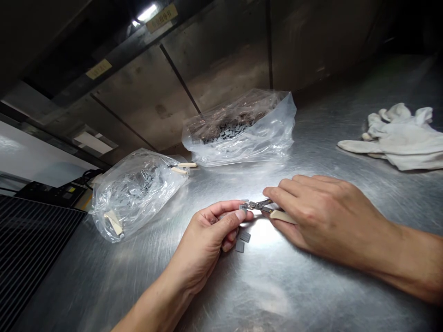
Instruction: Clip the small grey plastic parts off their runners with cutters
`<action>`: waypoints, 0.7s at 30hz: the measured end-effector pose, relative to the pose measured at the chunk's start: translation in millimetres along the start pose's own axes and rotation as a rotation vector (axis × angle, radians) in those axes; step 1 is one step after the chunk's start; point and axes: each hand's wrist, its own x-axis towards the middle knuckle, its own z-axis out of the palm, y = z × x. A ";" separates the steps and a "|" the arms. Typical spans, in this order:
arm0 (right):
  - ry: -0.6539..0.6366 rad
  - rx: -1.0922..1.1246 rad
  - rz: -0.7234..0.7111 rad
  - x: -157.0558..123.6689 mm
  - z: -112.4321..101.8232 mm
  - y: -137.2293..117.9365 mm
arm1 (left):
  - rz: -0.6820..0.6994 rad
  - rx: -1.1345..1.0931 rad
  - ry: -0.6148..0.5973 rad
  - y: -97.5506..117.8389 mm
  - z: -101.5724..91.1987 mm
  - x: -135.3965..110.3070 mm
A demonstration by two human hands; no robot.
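Grip is firm on both sides: right hand [325, 216] closes around cream-handled pliers [258, 205], left hand [204, 244] pinches a small grey piece [242, 207] at thumb and fingertip, right against the pliers' tips. Two loose grey pieces [242, 242] lie just below on the steel table [311, 295]. A slip could flick pieces away. Farther off: left plastic bag [134, 198], far plastic bag [238, 133], both holding grey pieces, and white cloth gloves [398, 138]. Yellow wall labels [162, 17], unreadable.

This is looking like an industrial small-parts workshop: a brushed stainless-steel desk [294, 295] is carrying plastic bags of grey parts [238, 150] at ten and twelve o'clock, white cloth work gloves [401, 140] are lying at two o'clock, and metal panelling [214, 60] is rising behind.
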 end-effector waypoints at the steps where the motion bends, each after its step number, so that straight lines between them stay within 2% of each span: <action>1: 0.001 0.000 0.001 -0.2 0.1 0.0 | 0.000 0.001 0.000 0.1 0.0 0.1; 21: -0.028 0.025 0.006 -2.2 2.4 0.3 | -0.004 0.004 0.008 1.1 0.0 0.3</action>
